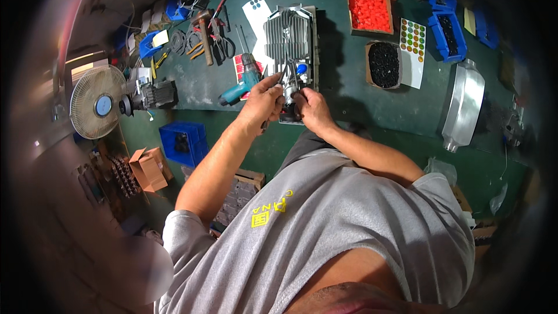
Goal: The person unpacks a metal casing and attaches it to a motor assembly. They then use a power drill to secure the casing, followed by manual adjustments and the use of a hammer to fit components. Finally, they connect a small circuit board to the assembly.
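A silver finned metal housing (286, 35) lies on the green bench in front of me, dark cable and wires running along its top. A blue round part (301, 68) sits near its closer end. My left hand (263, 106) is closed round a slim hand tool (264, 125); a dark end shows below the palm, and its kind is mostly hidden. At the housing's near end, my right hand (314, 111) has its fingertips pinched together among the wires and small parts. What they grip is too small to make out. A teal cordless drill (239, 85) lies just left of my left hand.
Left on the bench are a hammer (203, 35), pliers (222, 46) and a motor (152, 95) by a fan (97, 102). To the right stand a box of red parts (370, 10), a box of black parts (384, 65), a sticker sheet (413, 46) and a silver metal cover (465, 104).
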Action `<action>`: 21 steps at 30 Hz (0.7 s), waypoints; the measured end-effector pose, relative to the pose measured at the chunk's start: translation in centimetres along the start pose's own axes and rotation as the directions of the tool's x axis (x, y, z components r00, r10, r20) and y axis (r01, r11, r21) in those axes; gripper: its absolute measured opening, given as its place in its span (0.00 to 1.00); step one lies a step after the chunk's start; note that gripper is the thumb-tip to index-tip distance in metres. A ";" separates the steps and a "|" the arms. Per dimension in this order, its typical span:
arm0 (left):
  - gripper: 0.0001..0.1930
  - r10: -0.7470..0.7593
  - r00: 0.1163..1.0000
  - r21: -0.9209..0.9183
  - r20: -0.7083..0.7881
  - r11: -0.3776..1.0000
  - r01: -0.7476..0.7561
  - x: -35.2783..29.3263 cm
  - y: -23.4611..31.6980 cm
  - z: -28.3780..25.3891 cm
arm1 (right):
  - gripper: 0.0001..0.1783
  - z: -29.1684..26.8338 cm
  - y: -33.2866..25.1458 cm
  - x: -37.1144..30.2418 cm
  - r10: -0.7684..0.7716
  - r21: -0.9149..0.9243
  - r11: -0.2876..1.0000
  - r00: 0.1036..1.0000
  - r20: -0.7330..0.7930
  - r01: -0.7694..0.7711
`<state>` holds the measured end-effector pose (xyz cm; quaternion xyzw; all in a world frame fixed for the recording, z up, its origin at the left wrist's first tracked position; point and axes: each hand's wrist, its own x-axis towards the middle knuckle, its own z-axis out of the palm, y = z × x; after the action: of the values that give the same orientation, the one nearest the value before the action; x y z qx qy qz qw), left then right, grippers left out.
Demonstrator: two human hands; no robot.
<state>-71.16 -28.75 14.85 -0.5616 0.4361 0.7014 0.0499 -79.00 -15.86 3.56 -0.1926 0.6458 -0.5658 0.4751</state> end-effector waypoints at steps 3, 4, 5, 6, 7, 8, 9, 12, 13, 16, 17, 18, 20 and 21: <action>0.27 -0.045 0.997 0.032 -0.055 0.998 0.047 0.0 1.0 0.7 | 0.14 0.0 0.2 0.0 0.013 0.019 1.000 1.000 0.008 -0.013; 0.28 -0.053 0.996 0.054 -0.066 0.997 0.056 0.0 1.2 0.9 | 0.14 0.0 0.5 0.1 0.001 0.013 1.000 1.000 0.002 -0.001; 0.28 -0.061 0.995 0.080 -0.075 0.995 0.067 0.1 1.4 1.1 | 0.14 0.1 0.9 0.2 -0.040 -0.007 0.999 0.999 -0.017 0.040; 0.28 -0.077 0.994 0.079 -0.076 0.993 0.083 0.2 1.7 1.2 | 0.14 0.2 1.2 0.3 -0.083 -0.028 0.996 0.996 -0.036 0.082; 0.28 -0.092 0.993 0.079 -0.076 0.992 0.098 0.4 2.1 1.3 | 0.14 0.3 1.6 0.4 -0.125 -0.049 0.991 0.991 -0.055 0.122; 0.28 -0.109 0.991 0.078 -0.078 0.990 0.115 0.4 2.4 1.4 | 0.14 0.2 1.5 0.4 -0.115 -0.050 0.992 0.992 -0.048 0.113; 0.28 -0.122 0.989 0.084 -0.085 0.988 0.129 0.4 2.7 1.5 | 0.13 0.2 1.4 0.4 -0.106 -0.052 0.993 0.993 -0.042 0.104; 0.28 -0.156 0.982 0.105 -0.104 0.980 0.167 0.6 3.2 1.7 | 0.12 -0.3 0.5 0.2 -0.043 -0.071 0.997 0.999 -0.007 0.042; 0.27 -0.164 0.980 0.115 -0.112 0.978 0.176 0.7 3.3 1.8 | 0.12 -0.4 0.1 0.2 -0.015 -0.081 0.997 1.000 0.007 0.016; 0.27 -0.190 0.972 0.167 -0.141 0.963 0.212 0.9 3.9 2.2 | 0.12 -0.4 0.0 0.3 -0.013 -0.070 0.997 1.000 0.012 0.014; 0.27 -0.196 0.969 0.184 -0.151 0.957 0.223 0.9 4.0 2.3 | 0.12 -0.4 0.1 0.3 -0.028 -0.077 0.997 1.000 0.001 0.028; 0.27 -0.203 0.968 0.206 -0.148 0.951 0.231 1.1 4.2 2.3 | 0.12 -0.3 0.3 0.3 -0.043 -0.085 0.996 0.999 -0.009 0.042; 0.27 -0.214 0.968 0.253 -0.133 0.937 0.242 1.5 4.5 2.4 | 0.13 -0.2 0.3 0.3 -0.038 -0.097 0.995 0.999 -0.012 0.037; 0.26 -0.205 0.966 0.267 -0.157 0.933 0.241 1.5 4.5 2.4 | 0.13 -0.3 0.2 0.3 -0.019 -0.102 0.995 1.000 -0.004 0.019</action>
<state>-76.00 -30.56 16.06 -0.6378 0.4678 0.5843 0.1816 -79.33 -15.89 3.25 -0.2211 0.6732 -0.5372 0.4575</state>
